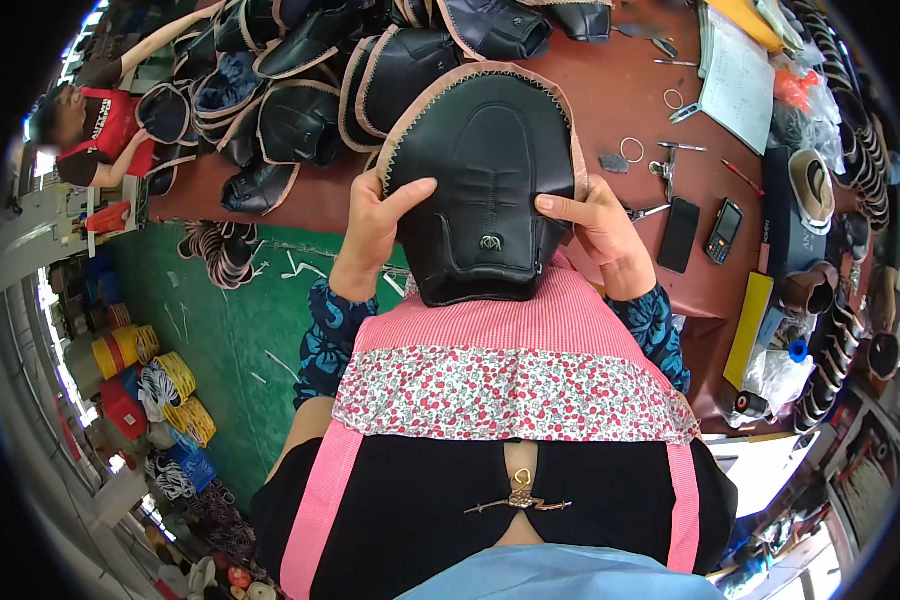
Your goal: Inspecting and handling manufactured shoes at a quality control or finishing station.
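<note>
A black leather shoe upper (480, 150) with a tan, zigzag-stitched edge is held up in front of me. It has a stitched oval outline, creased folds and a small metal emblem near its narrow end, which points toward my apron. My left hand (378, 225) grips its left side, thumb lying on the leather. On the opposite side my right hand (610, 235) holds it in the same way. The fingers of both hands are hidden behind the upper.
A pile of similar black uppers (305, 120) covers the far left of the red-brown table (690, 290). At right lie a notebook (735, 85), a phone (679, 235), a handheld device (723, 232), pens and snips (647, 212). Another person (100, 130) handles an upper at far left.
</note>
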Demonstrator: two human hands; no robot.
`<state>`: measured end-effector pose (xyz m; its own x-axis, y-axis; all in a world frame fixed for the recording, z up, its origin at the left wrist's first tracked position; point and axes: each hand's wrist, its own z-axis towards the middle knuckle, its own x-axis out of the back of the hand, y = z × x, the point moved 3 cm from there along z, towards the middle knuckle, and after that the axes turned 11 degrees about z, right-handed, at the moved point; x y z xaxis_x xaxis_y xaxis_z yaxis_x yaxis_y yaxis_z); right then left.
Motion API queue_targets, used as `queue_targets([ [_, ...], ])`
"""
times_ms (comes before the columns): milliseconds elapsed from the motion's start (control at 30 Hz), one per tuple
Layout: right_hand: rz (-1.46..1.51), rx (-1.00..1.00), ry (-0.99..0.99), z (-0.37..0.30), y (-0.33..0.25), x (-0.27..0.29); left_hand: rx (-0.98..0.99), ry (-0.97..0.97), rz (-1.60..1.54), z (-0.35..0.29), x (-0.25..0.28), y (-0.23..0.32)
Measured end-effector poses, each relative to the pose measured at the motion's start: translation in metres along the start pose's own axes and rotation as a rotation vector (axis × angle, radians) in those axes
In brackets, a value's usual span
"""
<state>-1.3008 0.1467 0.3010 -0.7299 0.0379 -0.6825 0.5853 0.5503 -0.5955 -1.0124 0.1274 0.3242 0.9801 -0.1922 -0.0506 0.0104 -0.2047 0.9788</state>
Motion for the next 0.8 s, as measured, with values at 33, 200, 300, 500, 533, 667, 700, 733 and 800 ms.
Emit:
queue_targets([
  [33,-0.024,-0.034,0.044,0.001,0.000,0.003,0.025,0.066,-0.032,0.002,-0.001,-0.002],
  [200,-0.044,0.001,-0.034,0.002,-0.004,0.007,-0.013,0.070,0.012,0.008,0.006,0.001],
  [300,0.030,0.029,-0.018,0.001,-0.001,0.014,0.063,-0.179,0.029,0.008,0.012,0.000],
  [500,0.207,0.027,0.017,0.006,0.013,0.027,0.107,-0.004,-0.141,0.023,-0.002,-0.039],
  [533,0.217,0.022,0.048,0.007,0.014,0.029,0.036,0.110,0.025,0.028,-0.005,-0.045],
  [667,0.250,0.146,0.121,0.012,0.009,0.028,-0.329,0.432,0.453,0.016,-0.002,-0.033],
  [700,0.248,0.172,0.140,0.014,0.007,0.026,-0.471,0.400,0.491,0.005,-0.005,-0.024],
  [733,0.275,0.187,0.166,0.015,0.006,0.024,-0.545,0.299,0.629,-0.007,-0.010,-0.016],
  [800,0.296,0.204,0.182,0.017,0.006,0.017,-0.836,0.106,0.753,-0.025,-0.029,-0.001],
])
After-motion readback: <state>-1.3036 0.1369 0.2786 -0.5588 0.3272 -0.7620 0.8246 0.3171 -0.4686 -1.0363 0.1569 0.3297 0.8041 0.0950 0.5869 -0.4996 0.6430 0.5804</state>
